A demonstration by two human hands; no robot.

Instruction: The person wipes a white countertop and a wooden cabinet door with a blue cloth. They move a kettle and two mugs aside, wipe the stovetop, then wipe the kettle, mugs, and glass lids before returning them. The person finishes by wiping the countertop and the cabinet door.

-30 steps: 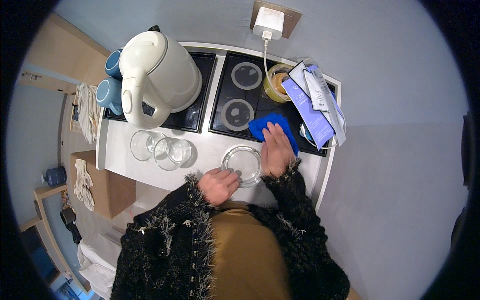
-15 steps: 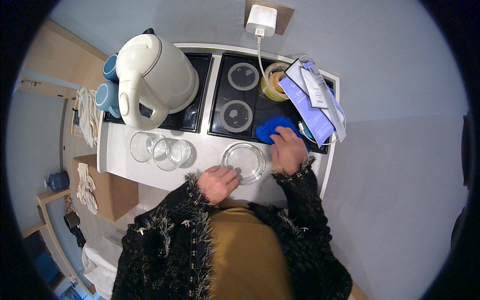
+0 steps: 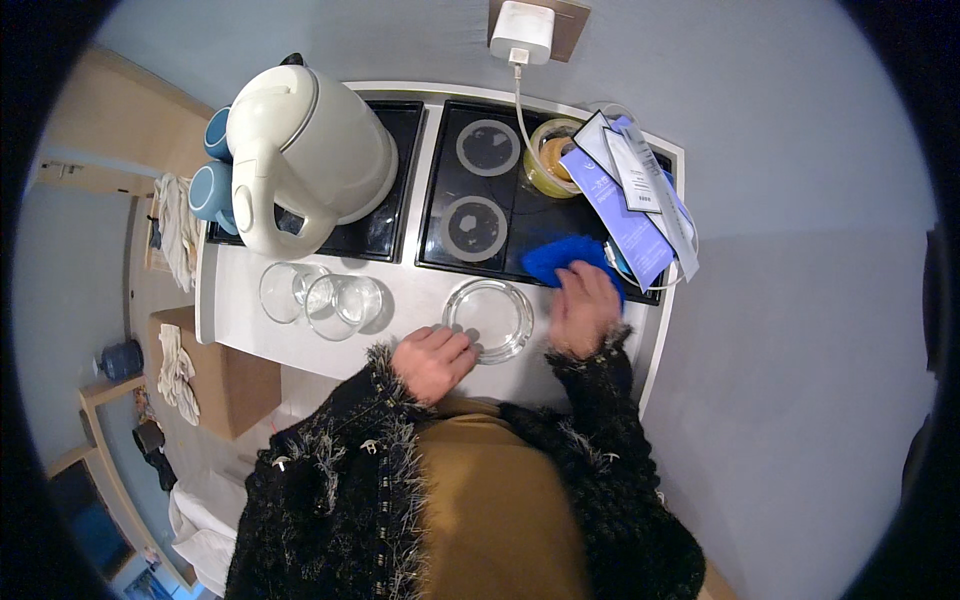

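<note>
My right hand (image 3: 585, 310) presses on a blue cloth (image 3: 552, 255) at the lower right of the black hob (image 3: 514, 223), its fingers bent over it. My left hand (image 3: 435, 360), fingers curled, rests at the worktop's front edge by a round clear glass dish (image 3: 495, 305); what lies under its fingertips is hidden. Two clear glasses (image 3: 345, 308) stand left of the dish. A yellow container (image 3: 540, 175), purple packets (image 3: 610, 205) and a white cable (image 3: 522, 115) lie at the hob's right.
A white kettle (image 3: 330, 150) and blue mugs (image 3: 208, 190) occupy the back left. A white charger (image 3: 522, 30) is in the wall socket. A cardboard box (image 3: 240, 390) with white gloves (image 3: 177, 365) is below left; a wall borders the right side.
My right hand and the blue cloth have moved right and a little toward me along the hob. My left hand has stayed nearly in place, a little farther forward.
</note>
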